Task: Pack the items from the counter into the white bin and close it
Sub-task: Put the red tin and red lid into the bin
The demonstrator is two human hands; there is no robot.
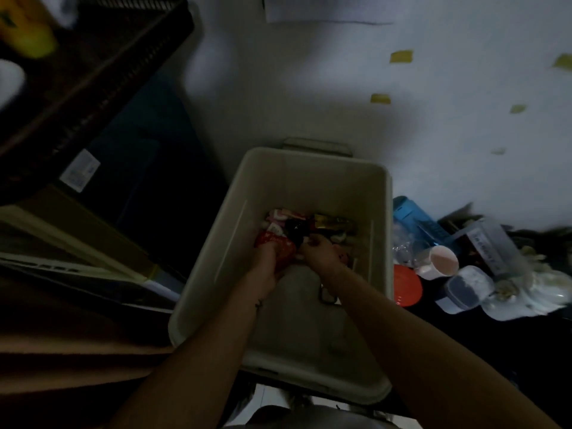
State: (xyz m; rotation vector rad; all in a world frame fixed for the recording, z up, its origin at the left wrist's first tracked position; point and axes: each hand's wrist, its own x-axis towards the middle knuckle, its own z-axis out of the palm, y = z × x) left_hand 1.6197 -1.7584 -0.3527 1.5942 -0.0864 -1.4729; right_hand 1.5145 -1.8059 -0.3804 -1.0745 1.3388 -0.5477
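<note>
White bin [309, 181] sits centre frame, open, with no lid in view. Packets are bunched at the far end of its floor; the near half of the floor is bare.

Left hand [266, 264] is deep inside, fingers curled round a red packet [280, 246]. Right hand [318, 255] is just beside it, fingertips at a black packet [294, 229]. It is too dim and blurred to say whether that hand is gripping or only touching. A gold packet [331, 222] lies behind, toward the far wall of the bin.

Risks, as judged:
- Both forearms cross the near rim, so a careless pull-out could drag the bin or snag a packet on the rim.
- A pile left heaped at one end may stand in the way of a lid later.
- In this poor light a small piece could easily be missed.

Edges and room:
- Right of the bin: an orange lid [407, 284] is just beside its wall. A cup [441, 258] and a clear tub [464, 289] are crowded near on the table [464, 360]. An elbow swung right would likely tip the cup.
- Left: cardboard [62, 351] sits close by, with little side room.
- Far: the room wall [309, 88] is right behind the bin's handle.
- The free path is straight up.
</note>
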